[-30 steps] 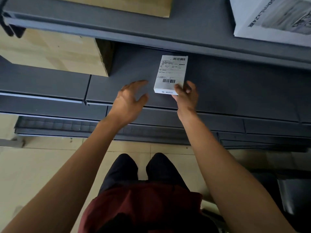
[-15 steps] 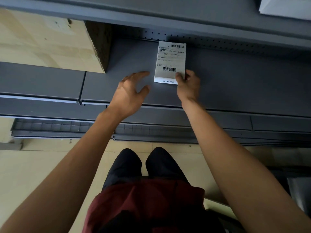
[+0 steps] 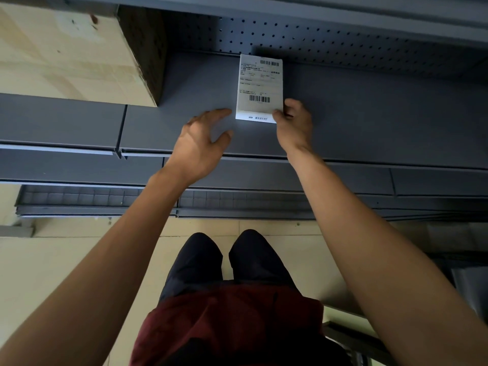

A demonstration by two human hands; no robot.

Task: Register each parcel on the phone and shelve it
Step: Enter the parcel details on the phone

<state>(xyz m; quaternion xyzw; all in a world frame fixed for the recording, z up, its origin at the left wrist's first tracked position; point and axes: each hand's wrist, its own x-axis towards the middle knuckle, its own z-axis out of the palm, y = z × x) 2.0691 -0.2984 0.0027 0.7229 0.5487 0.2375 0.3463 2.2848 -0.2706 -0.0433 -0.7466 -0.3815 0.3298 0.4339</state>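
— Two hands are up at the grey shelf [image 3: 369,114]. Start at the left: what's there?

— Far left, a big cardboard box [image 3: 74,54] sits on the shelf, well apart from everything else.

— And the left hand [image 3: 200,146]?

— It hangs over the shelf with fingers spread and straight, holding nothing. Its fingertips come just beside the near left corner of the parcel [image 3: 260,88]; whether they touch it, I can't tell.

— Where does the parcel lie?

— Flat on the shelf, label up, with two barcodes showing. Its far end is at or very near the perforated back panel [image 3: 343,40].

— The right hand [image 3: 294,125]?

— It grips the parcel's near right corner, thumb on the front edge and fingers curled at the side.

— Anything further right?

— Only bare shelf. Below are lower shelf levels, a pale tiled floor [image 3: 52,260], and the person's dark trousers and red top.
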